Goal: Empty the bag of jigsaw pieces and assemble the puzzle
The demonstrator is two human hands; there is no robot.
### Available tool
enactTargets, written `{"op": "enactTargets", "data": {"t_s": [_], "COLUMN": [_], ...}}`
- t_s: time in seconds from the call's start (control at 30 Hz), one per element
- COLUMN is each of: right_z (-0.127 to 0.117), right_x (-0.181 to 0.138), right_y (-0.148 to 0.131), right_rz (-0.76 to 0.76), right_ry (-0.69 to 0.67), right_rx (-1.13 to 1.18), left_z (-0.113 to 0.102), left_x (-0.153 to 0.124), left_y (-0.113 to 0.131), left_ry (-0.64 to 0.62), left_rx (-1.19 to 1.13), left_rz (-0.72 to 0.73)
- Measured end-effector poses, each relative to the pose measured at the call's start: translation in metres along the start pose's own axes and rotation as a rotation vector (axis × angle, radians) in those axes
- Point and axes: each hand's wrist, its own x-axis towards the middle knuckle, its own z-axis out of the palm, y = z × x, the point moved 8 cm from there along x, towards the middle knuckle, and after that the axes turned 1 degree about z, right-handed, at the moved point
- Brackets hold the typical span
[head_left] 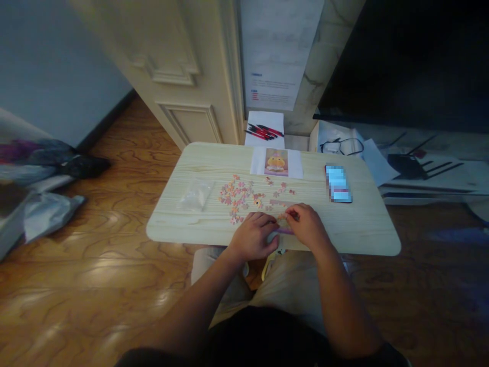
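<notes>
Right hand (304, 223) bunches by the table's (359, 237) near edge, grip unclear! Left hand (254, 235), grip unreadable, part-hides a purple strip (284, 231)

On the desk (355, 229), the main cluster of jigsaw pieces (229, 189) lies left of the middle, with a plastic bag (196, 194) to its left. A few more pieces lie scattered to its right, before a sheet with a printed picture (276, 162) at the far edge. The phone (338, 184) lies farther right. The left hand (254, 235) and right hand (305, 220) are side by side at the near edge. Behind the desk, pens (264, 132) lie on paper (265, 119); the television (412, 66) is behind and to the right. Packages (49, 211) lie on the floor (114, 204), left of the desk.
</notes>
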Motion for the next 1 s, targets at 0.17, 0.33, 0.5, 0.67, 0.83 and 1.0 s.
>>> {"op": "enactTargets", "data": {"t_s": [0.17,0.33,0.5,0.67,0.83,1.0], "right_z": [-0.015,-0.025,-0.03,-0.026,-0.013,0.003], "right_x": [-0.01,-0.018,-0.008,0.024,0.074,0.106], "right_y": [0.018,0.024,0.026,0.021,0.012,0.009], "right_rz": [0.054,0.063,0.068,0.005,-0.023,0.027], "right_ry": [0.078,0.12,0.131,0.1,0.053,-0.046], "right_rx": [-0.016,-0.025,-0.026,-0.057,-0.125,-0.263], "left_z": [0.002,0.003,0.004,0.003,0.0,-0.006], "left_x": [0.002,0.004,0.005,0.003,0.003,0.001], "left_y": [0.003,0.004,0.006,0.004,0.0,-0.006], "left_ry": [-0.046,-0.062,-0.08,-0.063,-0.001,0.071], "left_rx": [0.031,0.019,-0.004,0.022,0.058,0.094], "left_rz": [0.014,0.023,0.041,0.007,-0.048,-0.177]}}
